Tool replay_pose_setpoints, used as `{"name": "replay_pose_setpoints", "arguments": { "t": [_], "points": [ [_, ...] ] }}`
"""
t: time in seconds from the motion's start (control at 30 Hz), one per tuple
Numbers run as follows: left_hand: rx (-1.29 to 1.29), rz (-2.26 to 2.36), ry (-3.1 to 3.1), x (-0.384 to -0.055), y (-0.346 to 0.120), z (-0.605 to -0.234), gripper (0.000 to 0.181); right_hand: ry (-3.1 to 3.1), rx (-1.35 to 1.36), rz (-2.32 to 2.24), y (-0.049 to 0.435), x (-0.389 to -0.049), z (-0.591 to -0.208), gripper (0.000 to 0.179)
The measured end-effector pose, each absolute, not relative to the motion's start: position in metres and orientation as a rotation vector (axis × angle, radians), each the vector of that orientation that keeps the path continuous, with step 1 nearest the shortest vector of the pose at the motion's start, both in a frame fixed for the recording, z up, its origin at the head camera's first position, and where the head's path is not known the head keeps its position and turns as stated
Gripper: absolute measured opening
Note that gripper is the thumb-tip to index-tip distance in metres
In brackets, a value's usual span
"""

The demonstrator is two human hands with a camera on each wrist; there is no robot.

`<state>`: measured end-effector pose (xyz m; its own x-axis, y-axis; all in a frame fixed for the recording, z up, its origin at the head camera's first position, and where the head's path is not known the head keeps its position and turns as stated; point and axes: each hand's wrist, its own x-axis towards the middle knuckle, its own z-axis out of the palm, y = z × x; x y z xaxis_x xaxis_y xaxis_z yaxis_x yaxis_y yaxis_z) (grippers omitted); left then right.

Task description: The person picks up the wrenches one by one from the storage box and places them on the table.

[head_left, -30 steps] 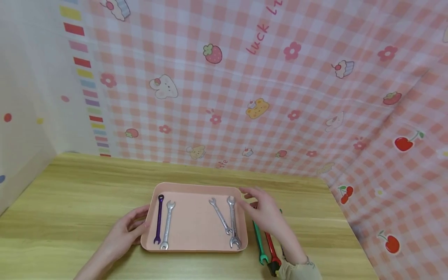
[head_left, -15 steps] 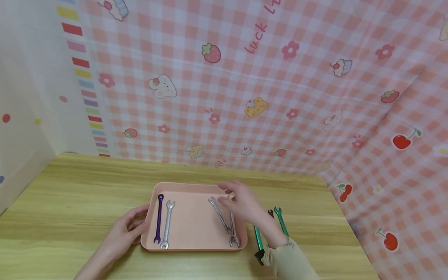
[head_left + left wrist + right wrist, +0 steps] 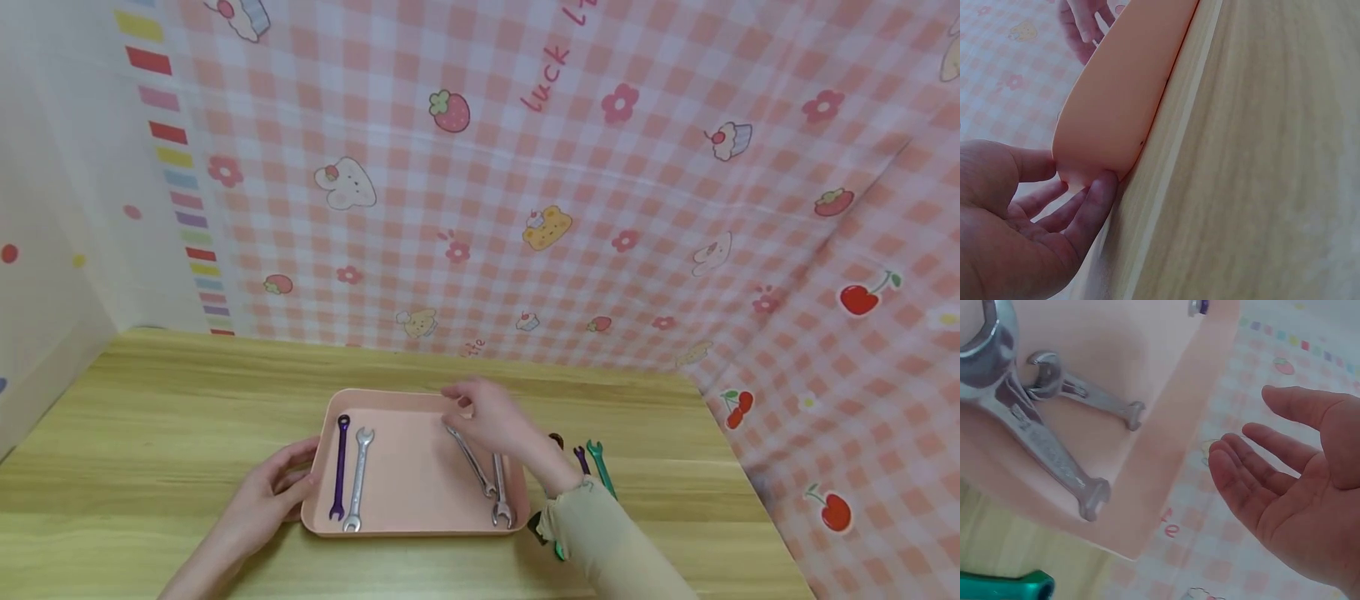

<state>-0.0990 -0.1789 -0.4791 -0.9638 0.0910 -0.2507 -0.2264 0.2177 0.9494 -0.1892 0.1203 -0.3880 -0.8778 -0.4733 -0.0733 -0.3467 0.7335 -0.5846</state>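
My left hand holds the left end of a pink tray, thumb at the rim and fingertips against the outer wall. On the tray's left side lie a purple wrench and a silver open-end wrench. Over the right part hovers my right hand, with nothing between its loosely curved fingers. A small silver wrench and a larger silver wrench lie beneath it, their far ends partly hidden in the head view. Both show in the right wrist view, the larger wrench nearer the camera.
Right of the tray, a green wrench and a purple wrench lie on the wooden table. More tools there are partly hidden by the right sleeve. A pink checked cloth hangs behind the table.
My right hand has moved left from the tray's right rim to above the silver wrenches, uncovering tools on the right. The left hand and tray have stayed put.
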Motion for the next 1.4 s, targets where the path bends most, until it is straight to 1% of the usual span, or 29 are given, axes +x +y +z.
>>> {"name": "replay_pose_setpoints", "arguments": {
  "t": [0.17,0.5,0.8,1.17,1.4],
  "points": [
    [-0.125,1.829,2.228,-0.099,-0.179,-0.48,0.058,2.652,-0.623,-0.874,0.117,-0.197,-0.396,0.042],
    [-0.138,1.806,2.244,-0.098,-0.178,-0.478,0.058,2.649,-0.515,-0.809,0.114,-0.207,-0.416,0.039],
    [-0.141,1.787,2.269,-0.099,-0.179,-0.479,0.057,2.66,-0.46,-0.678,0.109,-0.207,-0.418,0.04],
    [-0.13,1.798,2.255,-0.1,-0.179,-0.479,0.057,2.596,-0.585,-0.571,0.098,-0.211,-0.417,0.038],
    [-0.132,1.797,2.254,-0.1,-0.178,-0.478,0.057,2.622,-0.595,-0.503,0.093,-0.213,-0.424,0.035]
  ]
}}
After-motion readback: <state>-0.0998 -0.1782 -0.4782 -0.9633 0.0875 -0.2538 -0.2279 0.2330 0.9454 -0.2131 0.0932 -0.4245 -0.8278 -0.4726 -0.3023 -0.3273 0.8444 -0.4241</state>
